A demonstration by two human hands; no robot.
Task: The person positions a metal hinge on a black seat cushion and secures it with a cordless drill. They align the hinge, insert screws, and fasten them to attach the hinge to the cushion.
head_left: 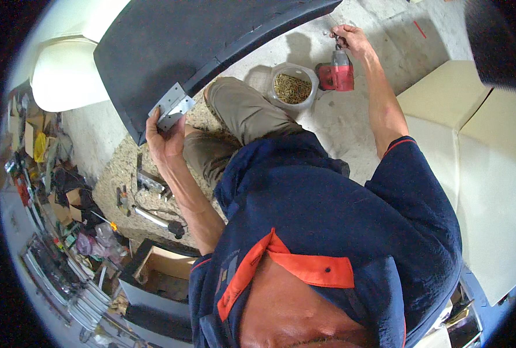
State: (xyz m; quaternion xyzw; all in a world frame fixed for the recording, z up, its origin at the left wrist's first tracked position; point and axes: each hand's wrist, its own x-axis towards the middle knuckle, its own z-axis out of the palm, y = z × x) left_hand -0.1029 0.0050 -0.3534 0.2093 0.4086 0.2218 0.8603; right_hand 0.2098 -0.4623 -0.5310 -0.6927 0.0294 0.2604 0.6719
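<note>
My left hand (161, 134) grips a silver metal bracket plate with holes (171, 106), which lies against or just over the lower edge of a large dark upholstered panel (200, 32). My right hand (349, 40) has its fingers closed at the nose of a red and grey power drill (341, 75), around a small dark piece that looks like the bit or its holder. Beside the drill, a white round tub (278, 102) holds several brass-coloured screws (292, 87).
Cream upholstered pieces (484, 168) stand at the right, another (66, 72) at upper left. A speckled mat (116, 180) under my legs carries metal hardware (153, 182) and tools. Cluttered tubes and boxes (66, 267) line the left, near an open dark box (159, 267).
</note>
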